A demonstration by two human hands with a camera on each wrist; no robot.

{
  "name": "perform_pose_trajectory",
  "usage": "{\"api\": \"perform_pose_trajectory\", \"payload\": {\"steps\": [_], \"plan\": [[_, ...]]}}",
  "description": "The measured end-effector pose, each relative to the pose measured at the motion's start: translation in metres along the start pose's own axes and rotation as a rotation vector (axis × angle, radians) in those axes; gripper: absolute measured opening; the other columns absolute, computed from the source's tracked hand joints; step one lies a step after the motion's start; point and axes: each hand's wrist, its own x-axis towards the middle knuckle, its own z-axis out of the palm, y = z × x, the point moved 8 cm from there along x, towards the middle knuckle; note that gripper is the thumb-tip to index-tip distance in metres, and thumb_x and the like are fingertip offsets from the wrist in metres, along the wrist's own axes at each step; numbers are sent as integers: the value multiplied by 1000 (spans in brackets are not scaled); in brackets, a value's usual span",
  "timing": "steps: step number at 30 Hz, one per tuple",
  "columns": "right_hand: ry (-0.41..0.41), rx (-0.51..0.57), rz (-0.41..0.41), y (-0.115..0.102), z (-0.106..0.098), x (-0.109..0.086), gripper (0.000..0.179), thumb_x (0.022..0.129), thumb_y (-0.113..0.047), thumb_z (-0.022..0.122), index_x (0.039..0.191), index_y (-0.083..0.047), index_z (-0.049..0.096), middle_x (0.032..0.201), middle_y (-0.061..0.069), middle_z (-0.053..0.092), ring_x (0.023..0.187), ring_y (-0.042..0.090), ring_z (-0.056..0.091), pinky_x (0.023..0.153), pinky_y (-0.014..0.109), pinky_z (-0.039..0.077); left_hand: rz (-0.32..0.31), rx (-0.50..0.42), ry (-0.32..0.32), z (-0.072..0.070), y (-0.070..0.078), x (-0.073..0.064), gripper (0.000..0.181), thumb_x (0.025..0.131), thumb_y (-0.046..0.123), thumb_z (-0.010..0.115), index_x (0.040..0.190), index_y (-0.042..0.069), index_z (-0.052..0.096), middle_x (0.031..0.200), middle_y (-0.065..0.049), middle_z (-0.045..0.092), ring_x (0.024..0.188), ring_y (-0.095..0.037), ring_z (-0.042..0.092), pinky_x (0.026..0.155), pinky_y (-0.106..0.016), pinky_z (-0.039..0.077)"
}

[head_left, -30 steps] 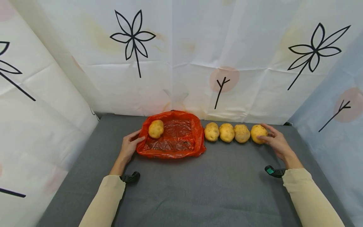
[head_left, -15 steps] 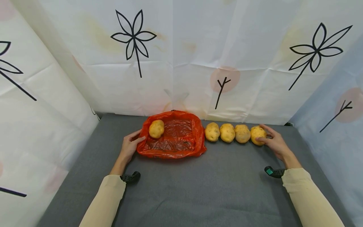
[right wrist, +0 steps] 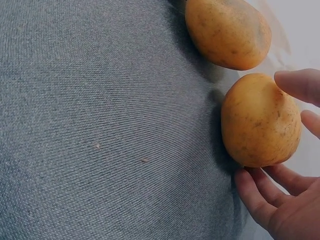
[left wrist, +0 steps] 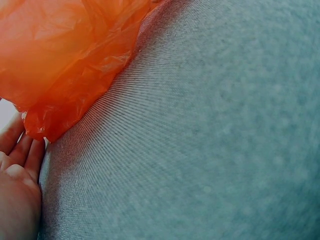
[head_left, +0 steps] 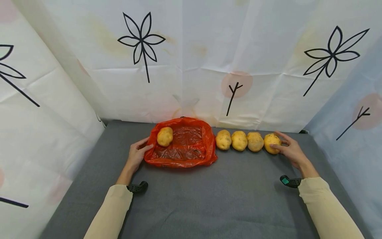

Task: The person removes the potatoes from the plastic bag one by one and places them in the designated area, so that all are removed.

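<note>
In the head view a red plastic bag [head_left: 179, 162] lies spread with its mouth up, and one potato [head_left: 164, 136] sits inside at its left. My left hand [head_left: 137, 152] holds the bag's left rim, thumb over the edge. The left wrist view shows fingers [left wrist: 34, 155] at the bag's lower corner. To the right of the bag several potatoes [head_left: 239, 140] stand in a row. My right hand [head_left: 290, 151] grips the rightmost potato [right wrist: 261, 120], with fingers below and above it in the right wrist view.
A grey cloth [head_left: 191, 202] covers the table. White printed curtains [head_left: 191, 59] stand behind it and at both sides. In the right wrist view the neighbouring potato [right wrist: 227, 32] is close to the gripped one.
The rightmost potato has come slightly down and toward its neighbour, with my right hand round it. My left hand and the bag stay in place.
</note>
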Motion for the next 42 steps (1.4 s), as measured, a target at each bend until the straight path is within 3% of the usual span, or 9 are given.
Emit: {"api": "perform_pose_trajectory", "payload": {"steps": [16, 32, 39, 42], "plan": [[6, -1, 1, 2, 2, 1, 85, 100, -28, 67, 163, -6, 14, 157, 41, 8, 141, 58, 21, 98, 53, 47, 12, -14, -7, 0, -1, 0, 50, 99, 13, 67, 146, 2, 54, 146, -21, 52, 110, -4, 57, 87, -16, 50], [12, -17, -16, -14, -8, -7, 86, 101, -34, 64, 162, -3, 11, 157, 41, 13, 140, 58, 26, 104, 65, 37, 4, -11, -11, -1, -1, 0, 49, 100, 13, 67, 146, 2, 54, 146, -19, 52, 115, -8, 55, 89, -15, 48], [17, -45, -61, -28, -13, -11, 85, 101, -34, 64, 163, -4, 13, 157, 41, 15, 138, 61, 24, 103, 70, 34, -15, -13, -33, 5, 26, -14, 47, 100, 3, 63, 145, -4, 52, 147, -24, 50, 112, -7, 56, 88, -15, 49], [33, -95, -82, -37, -14, -14, 84, 101, -34, 64, 163, -5, 15, 156, 41, 17, 137, 62, 25, 102, 72, 33, -16, -9, -35, 6, 29, -15, 47, 100, 4, 63, 145, -4, 52, 147, -24, 50, 111, -6, 56, 88, -15, 49]]}}
